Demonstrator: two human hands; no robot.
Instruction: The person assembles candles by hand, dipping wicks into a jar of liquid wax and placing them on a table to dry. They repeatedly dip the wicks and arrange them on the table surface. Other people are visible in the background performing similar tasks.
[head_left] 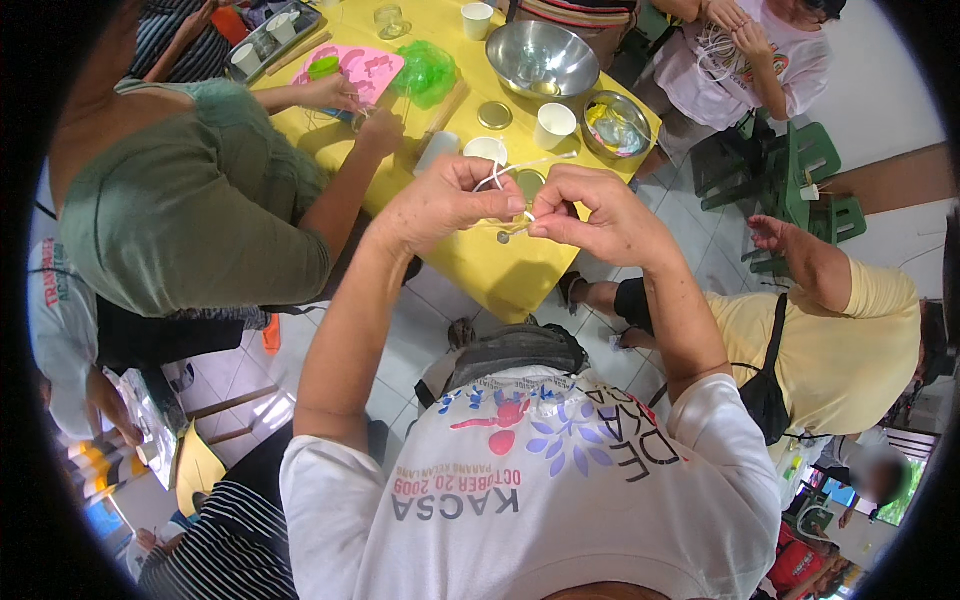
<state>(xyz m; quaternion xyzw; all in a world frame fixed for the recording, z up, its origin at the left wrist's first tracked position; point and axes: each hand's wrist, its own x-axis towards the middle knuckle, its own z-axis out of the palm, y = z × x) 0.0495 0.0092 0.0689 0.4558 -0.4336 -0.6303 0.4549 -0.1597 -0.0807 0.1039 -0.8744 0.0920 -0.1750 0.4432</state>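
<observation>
Both of my hands are raised over the near end of the yellow table (505, 275), pinching a thin white cord (543, 160) between them. My left hand (455, 205) is closed, with thumb and forefinger on the cord, and a loop of it crosses over those fingers. Close beside it, my right hand (605, 215) is also closed in a pinch on the cord. One loose end sticks out above the right fingers. A small round metal disc (503, 237) shows just below the fingertips; whether it is attached to the cord I cannot tell.
Beyond my hands are a white cup (555, 124), a steel bowl (542, 62), a smaller bowl (614, 126) with yellow stuff, a jar lid (494, 115), a pink mold (352, 70) and green plastic (427, 74). People stand left (190, 195) and right (830, 340); green chairs (800, 190) stand at right.
</observation>
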